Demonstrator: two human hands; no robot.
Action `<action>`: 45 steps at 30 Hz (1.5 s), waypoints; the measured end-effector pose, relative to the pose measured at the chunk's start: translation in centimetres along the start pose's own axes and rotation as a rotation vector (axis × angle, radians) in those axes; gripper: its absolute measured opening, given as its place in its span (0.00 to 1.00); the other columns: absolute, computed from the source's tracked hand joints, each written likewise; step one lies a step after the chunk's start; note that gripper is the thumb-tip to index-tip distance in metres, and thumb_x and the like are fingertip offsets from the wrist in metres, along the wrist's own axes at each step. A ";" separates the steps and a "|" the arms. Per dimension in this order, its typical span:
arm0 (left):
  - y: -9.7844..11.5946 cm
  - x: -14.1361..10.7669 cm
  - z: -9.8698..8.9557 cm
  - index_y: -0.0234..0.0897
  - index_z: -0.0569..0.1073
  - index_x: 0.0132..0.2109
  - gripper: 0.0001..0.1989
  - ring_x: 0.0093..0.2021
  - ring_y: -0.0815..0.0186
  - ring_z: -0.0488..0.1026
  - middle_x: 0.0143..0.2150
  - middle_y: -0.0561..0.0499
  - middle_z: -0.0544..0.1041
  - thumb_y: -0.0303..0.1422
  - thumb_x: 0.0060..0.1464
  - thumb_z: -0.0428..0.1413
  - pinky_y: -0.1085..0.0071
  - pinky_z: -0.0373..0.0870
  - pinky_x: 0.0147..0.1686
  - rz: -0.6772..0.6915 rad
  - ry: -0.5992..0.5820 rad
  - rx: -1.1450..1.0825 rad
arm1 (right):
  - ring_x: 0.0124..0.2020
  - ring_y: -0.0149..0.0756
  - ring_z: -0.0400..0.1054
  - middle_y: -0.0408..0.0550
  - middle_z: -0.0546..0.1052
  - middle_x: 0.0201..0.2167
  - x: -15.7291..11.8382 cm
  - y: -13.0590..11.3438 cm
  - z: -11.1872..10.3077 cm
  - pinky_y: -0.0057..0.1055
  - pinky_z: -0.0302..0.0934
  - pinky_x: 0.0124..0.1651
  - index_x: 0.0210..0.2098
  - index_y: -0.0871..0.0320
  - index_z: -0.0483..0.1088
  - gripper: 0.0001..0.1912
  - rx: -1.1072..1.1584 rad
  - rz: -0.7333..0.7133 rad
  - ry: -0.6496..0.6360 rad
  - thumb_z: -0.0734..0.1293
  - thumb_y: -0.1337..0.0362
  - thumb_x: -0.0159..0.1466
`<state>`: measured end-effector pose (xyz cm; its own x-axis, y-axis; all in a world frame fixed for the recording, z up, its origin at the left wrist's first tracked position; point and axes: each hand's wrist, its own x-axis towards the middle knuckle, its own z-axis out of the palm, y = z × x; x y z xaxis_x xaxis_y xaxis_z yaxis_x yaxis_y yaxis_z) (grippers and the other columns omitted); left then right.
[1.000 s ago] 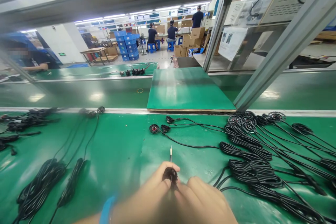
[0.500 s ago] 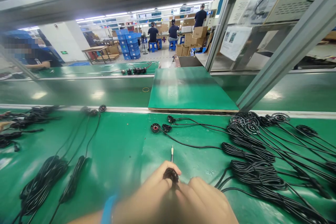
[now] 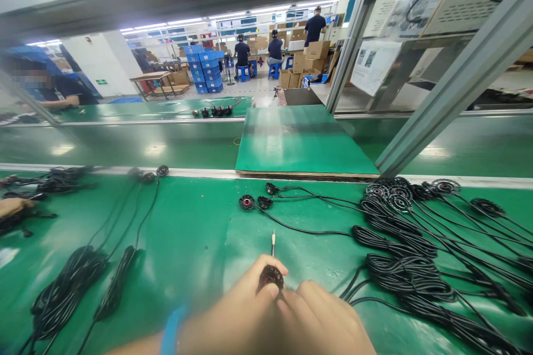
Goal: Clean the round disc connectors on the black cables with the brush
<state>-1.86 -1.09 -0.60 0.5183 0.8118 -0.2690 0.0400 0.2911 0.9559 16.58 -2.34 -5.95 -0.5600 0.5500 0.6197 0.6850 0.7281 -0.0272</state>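
My left hand (image 3: 245,302), with a blue band (image 3: 170,333) at the wrist, is closed around a round black part (image 3: 270,277) with a toothed rim and a hint of red inside. My left thumb lies against its near face. Pressed close on the right, my right hand (image 3: 327,319) has its fingers curled in at the part's lower edge; whatever they grip is hidden. A thin pen-like tool (image 3: 273,244) with a pale tip points away from me just beyond the left fingers; its near end is covered.
Three black cable heads (image 3: 246,202) lie ahead. Coiled black cables (image 3: 408,277) crowd the right side, and more coils (image 3: 69,294) lie at left. Beyond stand a green board (image 3: 303,144) and a slanted metal post (image 3: 453,77). A co-worker's hand (image 3: 14,208) is at far left.
My left thumb has shifted slightly and more of the round part's face shows. A yellow ring on the belt has moved right. The co-worker's hand at far left has come further into view.
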 end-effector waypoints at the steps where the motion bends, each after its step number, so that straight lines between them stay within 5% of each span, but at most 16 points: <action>1: -0.1 0.0 0.0 0.38 0.62 0.53 0.21 0.27 0.72 0.52 0.30 0.59 0.57 0.48 0.61 0.51 0.73 0.52 0.28 -0.006 -0.008 -0.017 | 0.22 0.35 0.56 0.42 0.61 0.21 0.0 0.0 0.0 0.35 0.40 0.24 0.27 0.54 0.65 0.08 -0.010 -0.008 0.006 0.66 0.70 0.61; 12: -0.2 -0.4 0.4 0.38 0.61 0.55 0.23 0.32 0.70 0.58 0.34 0.56 0.60 0.49 0.63 0.48 0.72 0.56 0.34 -0.011 -0.042 -0.130 | 0.22 0.35 0.54 0.40 0.58 0.20 0.0 -0.3 0.5 0.37 0.37 0.27 0.25 0.55 0.63 0.12 -0.066 0.005 0.042 0.62 0.72 0.64; 22: -0.6 0.6 0.8 0.37 0.66 0.42 0.09 0.25 0.72 0.57 0.31 0.56 0.65 0.38 0.60 0.50 0.73 0.54 0.27 -0.004 0.205 -0.053 | 0.22 0.32 0.61 0.41 0.65 0.22 0.4 -0.2 -0.2 0.31 0.49 0.27 0.33 0.54 0.70 0.07 0.110 0.141 0.019 0.63 0.67 0.67; 30: -1.5 0.4 0.1 0.38 0.63 0.48 0.11 0.27 0.72 0.57 0.33 0.56 0.64 0.38 0.60 0.49 0.73 0.55 0.28 -0.009 0.062 -0.298 | 0.21 0.31 0.61 0.42 0.65 0.20 1.0 -0.6 -0.3 0.28 0.52 0.25 0.29 0.55 0.68 0.11 0.152 0.234 0.084 0.63 0.65 0.69; 35: -1.3 -0.1 0.2 0.39 0.61 0.50 0.14 0.30 0.72 0.59 0.35 0.56 0.63 0.41 0.62 0.52 0.73 0.55 0.32 0.086 0.000 -0.244 | 0.22 0.31 0.62 0.42 0.66 0.21 1.0 -0.1 -0.6 0.28 0.54 0.27 0.33 0.54 0.71 0.08 0.176 0.247 0.085 0.63 0.66 0.69; 45: -0.1 -0.4 0.9 0.39 0.64 0.41 0.17 0.32 0.70 0.58 0.35 0.54 0.60 0.48 0.59 0.55 0.73 0.57 0.33 0.215 0.127 -0.122 | 0.22 0.29 0.65 0.40 0.70 0.23 1.2 0.0 -0.8 0.26 0.57 0.26 0.34 0.54 0.70 0.07 0.415 0.257 0.089 0.63 0.68 0.68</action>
<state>-1.33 -1.91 -0.47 0.3924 0.9162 -0.0812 -0.1662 0.1574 0.9734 16.29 -2.03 -4.58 -0.3427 0.7092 0.6161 0.5420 0.6849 -0.4870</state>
